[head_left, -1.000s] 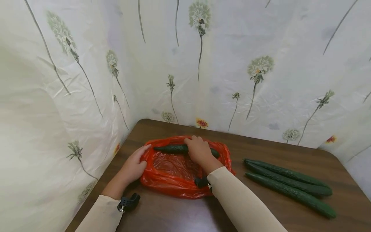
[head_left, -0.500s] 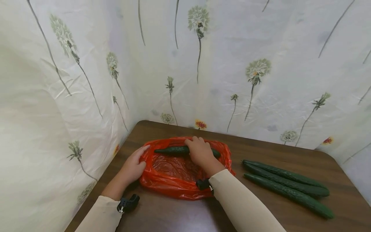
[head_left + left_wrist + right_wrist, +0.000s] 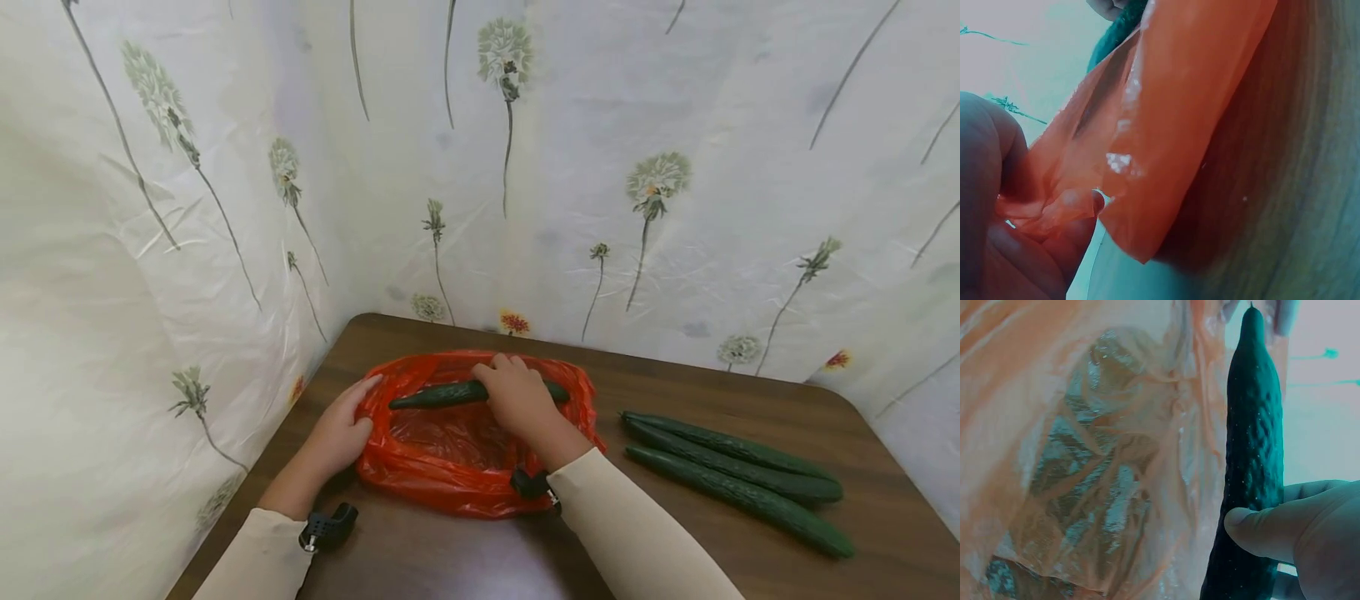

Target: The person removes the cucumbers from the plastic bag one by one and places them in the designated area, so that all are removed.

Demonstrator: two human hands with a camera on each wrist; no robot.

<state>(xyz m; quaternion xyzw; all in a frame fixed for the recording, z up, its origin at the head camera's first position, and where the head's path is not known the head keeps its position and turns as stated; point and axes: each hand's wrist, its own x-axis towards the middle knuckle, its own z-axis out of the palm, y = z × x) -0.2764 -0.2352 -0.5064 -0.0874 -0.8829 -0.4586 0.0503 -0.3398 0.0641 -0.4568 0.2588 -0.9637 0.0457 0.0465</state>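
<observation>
In the head view a red plastic bag lies spread on the table with its mouth facing up. My left hand holds the bag's left rim; the left wrist view shows the thin film pinched between thumb and fingers. My right hand grips a dark green cucumber around its middle, over the bag's opening. In the right wrist view the thumb presses along the cucumber, and its narrow tip points toward the left hand. The fingers' far side is hidden.
Three more cucumbers lie side by side on the brown wooden table, right of the bag. A flower-printed curtain hangs behind and along the left. Dark wrist straps sit on both forearms.
The left end of the cucumber in my right hand has dipped toward me, so it lies more slanted. My left hand stays on the rim; the view has shifted slightly.
</observation>
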